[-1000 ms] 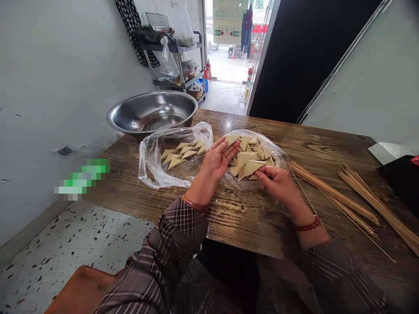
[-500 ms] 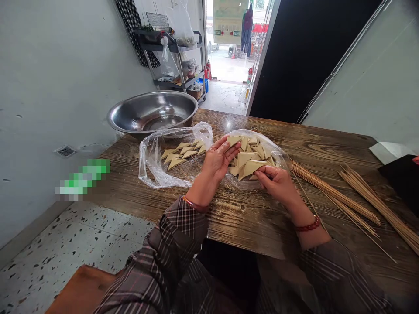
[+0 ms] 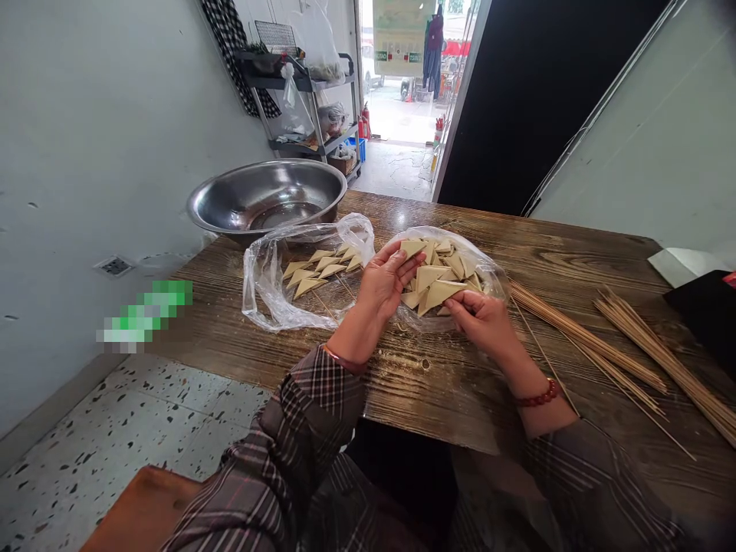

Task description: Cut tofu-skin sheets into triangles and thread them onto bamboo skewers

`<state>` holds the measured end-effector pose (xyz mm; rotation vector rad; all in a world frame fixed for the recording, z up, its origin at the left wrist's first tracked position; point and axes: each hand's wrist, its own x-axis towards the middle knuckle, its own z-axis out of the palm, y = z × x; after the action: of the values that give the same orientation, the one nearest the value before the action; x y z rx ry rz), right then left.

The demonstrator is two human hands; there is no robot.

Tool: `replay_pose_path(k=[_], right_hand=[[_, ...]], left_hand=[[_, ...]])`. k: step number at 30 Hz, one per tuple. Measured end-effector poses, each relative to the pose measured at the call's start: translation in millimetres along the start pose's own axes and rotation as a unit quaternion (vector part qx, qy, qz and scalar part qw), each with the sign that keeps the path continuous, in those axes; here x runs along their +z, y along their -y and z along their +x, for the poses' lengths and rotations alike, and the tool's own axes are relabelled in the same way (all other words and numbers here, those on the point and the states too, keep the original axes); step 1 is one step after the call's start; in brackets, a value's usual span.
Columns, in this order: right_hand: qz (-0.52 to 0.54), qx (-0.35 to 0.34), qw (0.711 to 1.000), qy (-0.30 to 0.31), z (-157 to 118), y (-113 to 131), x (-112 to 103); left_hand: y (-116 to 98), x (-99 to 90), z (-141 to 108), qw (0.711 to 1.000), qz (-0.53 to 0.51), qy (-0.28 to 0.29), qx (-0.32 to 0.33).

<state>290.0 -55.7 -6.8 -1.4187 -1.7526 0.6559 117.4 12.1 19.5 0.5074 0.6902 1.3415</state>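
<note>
My left hand [image 3: 384,280] pinches a flat beige tofu triangle [image 3: 412,248] between thumb and fingers. Low over the pile, my right hand [image 3: 483,318] has its thumb and forefinger closed at the corner of a larger tofu triangle [image 3: 441,293]. More triangles are heaped under both hands in a clear plastic bag [image 3: 488,264]. A thin bamboo skewer [image 3: 537,341] runs beside my right wrist; whether the hand holds it I cannot tell. To the left, threaded triangles [image 3: 310,286] lie in rows on another clear bag [image 3: 253,287], with skewer ends sticking out.
A wide steel basin [image 3: 267,195] stands at the table's back left corner. Two bundles of bamboo skewers [image 3: 592,337] lie on the wooden table [image 3: 575,245] at right. Beyond are a shelf cart [image 3: 313,84] and a bright doorway. A brown stool [image 3: 149,510] is at lower left.
Almost nothing differs. The left hand's triangle has shifted very slightly to the right, and my right hand has drawn slightly left.
</note>
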Motion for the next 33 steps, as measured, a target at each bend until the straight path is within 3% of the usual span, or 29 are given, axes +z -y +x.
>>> replay_pose_path(k=[11,21,33], right_hand=[[0.008,-0.003,1.000,-0.001,-1,-2,0],[0.017,-0.022,0.999,0.020,0,-1,2],[-0.011,-0.013,1.000,0.001,-1,2,0]], left_hand=[[-6,-7.1,3,0.998,0.034,0.034,-0.039],[-6,-10.0,6,0.996,0.063,0.067,-0.016],[-2,-4.1,1,0.995,0.080,0.062,-0.001]])
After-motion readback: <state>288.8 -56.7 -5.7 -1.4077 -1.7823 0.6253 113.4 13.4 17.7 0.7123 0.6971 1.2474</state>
